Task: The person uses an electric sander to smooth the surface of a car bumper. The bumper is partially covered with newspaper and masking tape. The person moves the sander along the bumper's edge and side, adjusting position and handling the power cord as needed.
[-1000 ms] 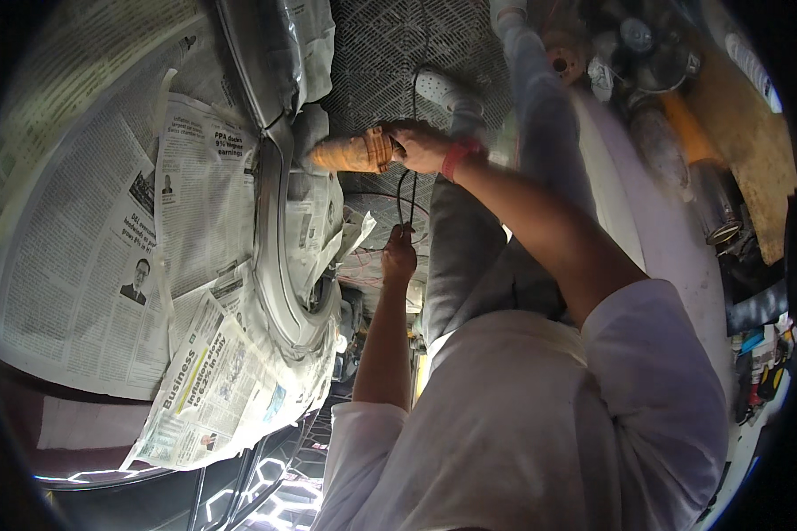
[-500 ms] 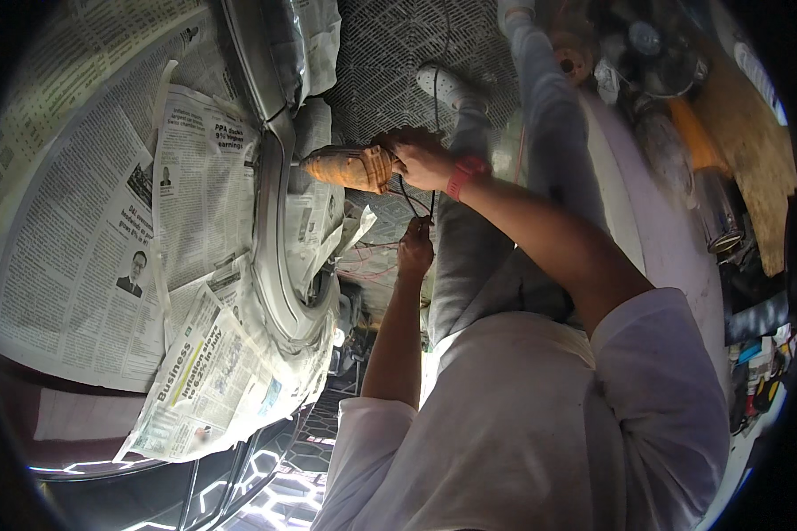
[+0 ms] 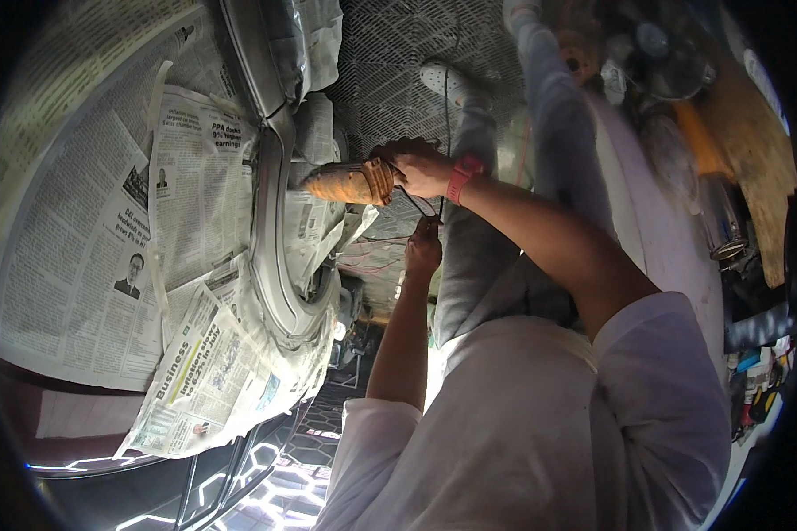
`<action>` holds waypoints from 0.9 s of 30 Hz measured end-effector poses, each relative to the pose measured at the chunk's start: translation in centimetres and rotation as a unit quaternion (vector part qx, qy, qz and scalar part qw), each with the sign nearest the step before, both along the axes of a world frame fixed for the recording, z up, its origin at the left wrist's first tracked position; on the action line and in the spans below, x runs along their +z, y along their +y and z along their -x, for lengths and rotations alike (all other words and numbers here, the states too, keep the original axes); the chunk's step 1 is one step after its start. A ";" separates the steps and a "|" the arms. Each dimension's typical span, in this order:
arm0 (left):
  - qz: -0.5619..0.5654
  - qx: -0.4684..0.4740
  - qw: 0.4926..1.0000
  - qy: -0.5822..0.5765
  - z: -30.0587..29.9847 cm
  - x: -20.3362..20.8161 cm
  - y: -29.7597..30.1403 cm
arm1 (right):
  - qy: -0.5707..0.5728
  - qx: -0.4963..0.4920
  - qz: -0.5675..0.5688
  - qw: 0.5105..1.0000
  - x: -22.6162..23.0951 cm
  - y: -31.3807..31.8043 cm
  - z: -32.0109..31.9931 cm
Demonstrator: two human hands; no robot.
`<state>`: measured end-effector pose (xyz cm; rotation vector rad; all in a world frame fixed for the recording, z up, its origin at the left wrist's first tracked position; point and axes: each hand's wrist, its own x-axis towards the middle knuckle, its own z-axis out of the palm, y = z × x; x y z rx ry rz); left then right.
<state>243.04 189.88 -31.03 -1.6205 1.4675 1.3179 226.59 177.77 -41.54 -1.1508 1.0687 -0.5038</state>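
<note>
My right hand (image 3: 423,172), with a red band at the wrist, is closed round the back end of a worn, orange-brown cylindrical tool (image 3: 350,183). Its blunt front points left toward the grey body panel (image 3: 270,230). The fingers on the far side of the grip are in shadow. Lower down, my left hand (image 3: 424,246) pinches a thin black cord (image 3: 444,190), which loops up beside the tool and runs on along the floor. I cannot make out the tool's exact kind.
Newspaper sheets (image 3: 204,159) cover the vehicle panels on the left. Beyond my hands lies a patterned floor mat (image 3: 385,62). My shoe (image 3: 443,81) stands on it. At the right are a wooden board (image 3: 757,168), a glass jar (image 3: 722,217) and assorted small tools (image 3: 762,380).
Both hands have shifted slightly right, and the tool has come a little away from the panel with them. The cord has swung slightly right.
</note>
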 end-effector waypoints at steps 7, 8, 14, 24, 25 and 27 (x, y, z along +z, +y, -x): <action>0.109 -0.090 0.987 0.078 -1.7 -0.7 1.5 | -0.011 -0.086 -0.190 0.978 -3.8 0.2 0.2; 0.113 -0.105 0.985 0.077 -1.9 -1.0 1.7 | -0.017 -0.081 -0.262 0.962 -4.9 -0.2 0.0; -0.004 0.024 1.000 -0.015 -0.1 -1.1 1.0 | -0.049 -0.067 -0.325 0.942 -9.4 -0.3 -1.8; -0.041 0.088 0.994 -0.054 1.2 -1.4 1.3 | -0.051 -0.079 -0.324 0.941 -9.9 -1.6 -0.9; -0.021 0.092 0.995 -0.041 1.3 -1.5 1.3 | -0.058 -0.133 -0.313 0.939 -10.9 -1.3 -1.6; 0.010 0.109 0.994 -0.021 0.7 -1.9 2.4 | -0.075 -0.143 -0.283 0.946 -9.6 -1.6 -1.6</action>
